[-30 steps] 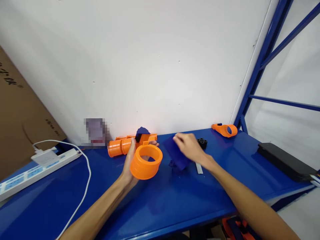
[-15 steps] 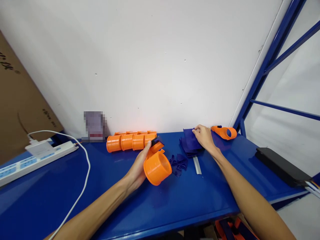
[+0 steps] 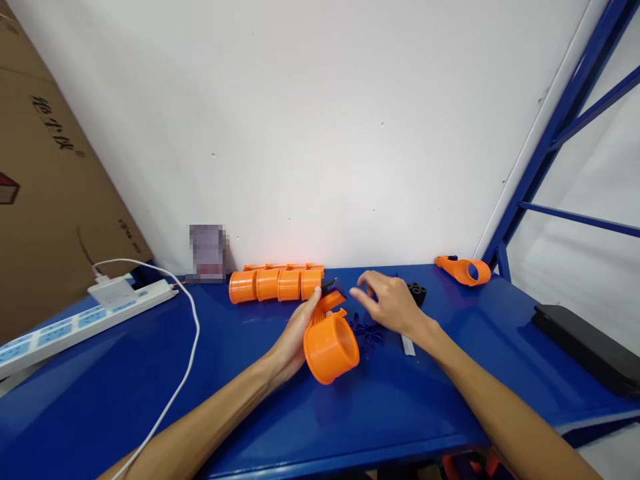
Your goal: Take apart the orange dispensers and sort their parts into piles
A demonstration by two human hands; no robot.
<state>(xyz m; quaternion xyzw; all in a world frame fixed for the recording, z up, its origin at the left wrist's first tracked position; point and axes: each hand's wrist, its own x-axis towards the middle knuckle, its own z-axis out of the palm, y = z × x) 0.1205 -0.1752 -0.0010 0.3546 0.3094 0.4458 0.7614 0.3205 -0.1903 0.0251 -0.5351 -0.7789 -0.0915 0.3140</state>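
An orange plastic part with a round cup [image 3: 327, 350] is gripped by my left hand [image 3: 295, 330], its cup tilted down to the right. A dark piece [image 3: 333, 287] sits at its upper end, by my left thumb. My right hand [image 3: 390, 301] hovers just right of it, thumb and index finger apart, nothing visible between them. Small dark blue pieces [image 3: 371, 333] lie on the table between the hands. Behind my right hand, black cylinders [image 3: 416, 292] show partly, and a pale strip [image 3: 408, 345] pokes out below the wrist.
Several orange cups [image 3: 267, 285] lie in a row against the wall. Another orange part [image 3: 465, 270] is at the back right, near a black case [image 3: 585, 343]. At left are a white power strip [image 3: 90, 323], its cable and a cardboard box [image 3: 55, 167].
My right hand has left the dark blue sheets and moved left toward the orange part. The black cylinders now show. The whole view has shifted slightly.
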